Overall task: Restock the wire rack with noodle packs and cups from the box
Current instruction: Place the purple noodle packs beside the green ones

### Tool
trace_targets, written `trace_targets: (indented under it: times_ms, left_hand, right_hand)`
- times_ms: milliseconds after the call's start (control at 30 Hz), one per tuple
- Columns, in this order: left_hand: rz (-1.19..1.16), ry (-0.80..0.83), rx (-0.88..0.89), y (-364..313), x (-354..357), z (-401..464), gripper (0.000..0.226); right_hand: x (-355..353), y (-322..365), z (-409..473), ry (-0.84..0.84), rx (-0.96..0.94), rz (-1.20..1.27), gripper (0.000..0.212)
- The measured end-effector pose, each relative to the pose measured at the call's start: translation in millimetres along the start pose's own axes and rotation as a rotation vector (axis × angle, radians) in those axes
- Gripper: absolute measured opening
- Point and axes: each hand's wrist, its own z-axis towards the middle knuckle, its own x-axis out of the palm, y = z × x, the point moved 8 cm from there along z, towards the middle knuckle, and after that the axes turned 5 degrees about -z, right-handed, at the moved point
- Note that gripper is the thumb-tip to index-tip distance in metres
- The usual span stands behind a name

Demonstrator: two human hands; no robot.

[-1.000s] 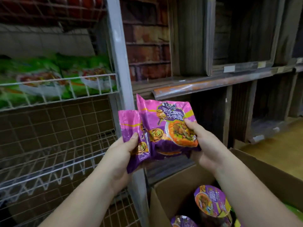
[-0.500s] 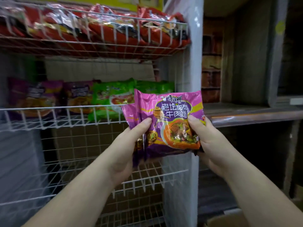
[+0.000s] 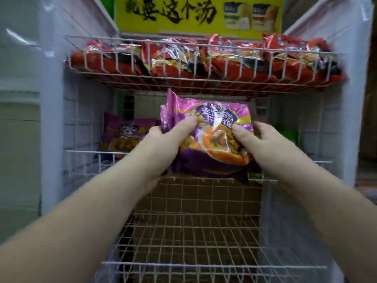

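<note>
Two purple noodle packs (image 3: 212, 127) are stacked together and held between my hands in front of the middle shelf of the white wire rack (image 3: 98, 153). My left hand (image 3: 163, 139) grips their left side, thumb on the front. My right hand (image 3: 259, 144) grips the right side. The packs hover just above the middle shelf's front rail. Another purple pack (image 3: 124, 131) lies at the left of that shelf. Green packs (image 3: 289, 133) peek out behind my right hand. The box is out of view.
The top basket (image 3: 204, 76) is full of red noodle packs (image 3: 224, 64) under a yellow sign (image 3: 195, 15). A wire shelf (image 3: 193, 242) with nothing on it lies below my arms. White side panels (image 3: 51, 119) close the rack on both sides.
The view has swung left and up from the box to face the rack squarely. Both hands have carried the purple packs from beside the rack's post to the front of the middle shelf.
</note>
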Motion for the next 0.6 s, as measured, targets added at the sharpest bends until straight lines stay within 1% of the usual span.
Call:
trace_targets:
  times_ms: [33, 67, 100, 133, 167, 200, 233, 300, 367, 400, 433, 467, 567, 600]
  left_hand:
    - [0.019, -0.009, 0.008, -7.9, -11.0, 13.2, 0.097]
    - [0.012, -0.012, 0.028, -29.2, -18.1, -1.3, 0.072]
    - [0.044, 0.025, 0.012, -50.9, -16.1, -25.5, 0.046]
    - [0.092, -0.001, -0.004, -65.6, -16.0, -49.1, 0.033]
    - [0.094, -0.022, -0.057, -75.1, -16.7, -77.0, 0.034]
    - [0.062, -0.035, -0.137, -74.9, -18.1, -81.8, 0.038]
    - [0.029, -0.060, -0.146, -79.3, -21.4, -83.9, 0.041]
    - [0.036, -0.102, -0.132, -77.7, -36.3, -77.0, 0.050]
    - [0.138, -0.151, -0.109, -77.2, -50.9, -63.8, 0.064]
    - [0.245, -0.168, -0.115, -74.8, -56.2, -56.9, 0.076]
    - [0.352, -0.167, -0.141, -72.1, -60.5, -53.5, 0.087]
    - [0.440, -0.139, -0.151, -69.2, -61.2, -46.9, 0.089]
    - [0.613, -0.085, -0.151, -58.6, -58.0, -28.9, 0.067]
    - [0.676, -0.065, -0.157, -53.2, -56.9, -21.4, 0.061]
  right_hand:
    - [2.1, 11.9, 3.9, 0.002, 0.002, -0.091, 0.067]
    - [6.9, 23.3, 7.0, 0.027, 0.002, -0.132, 0.059]
    - [14.5, 33.9, 13.6, 0.050, 0.009, -0.151, 0.054]
    - [22.4, 43.8, 21.0, 0.068, 0.018, -0.162, 0.052]
    - [31.7, 51.2, 30.2, 0.088, 0.030, -0.159, 0.052]
    - [40.9, 58.4, 40.3, 0.104, 0.036, -0.137, 0.051]
    - [50.4, 64.3, 49.8, 0.119, 0.054, -0.105, 0.049]
    - [70.9, 71.2, 62.4, 0.175, 0.113, -0.019, 0.040]
    - [93.1, 72.0, 71.8, 0.239, 0.174, 0.067, 0.033]
    - [101.5, 70.6, 75.5, 0.258, 0.193, 0.090, 0.030]
    - [109.9, 67.0, 83.1, 0.266, 0.195, 0.086, 0.028]
    - [116.2, 66.4, 89.3, 0.263, 0.180, 0.060, 0.027]
    - [126.9, 65.8, 100.0, 0.226, 0.127, -0.121, 0.034]
    - [130.1, 64.3, 101.1, 0.217, 0.111, -0.180, 0.033]
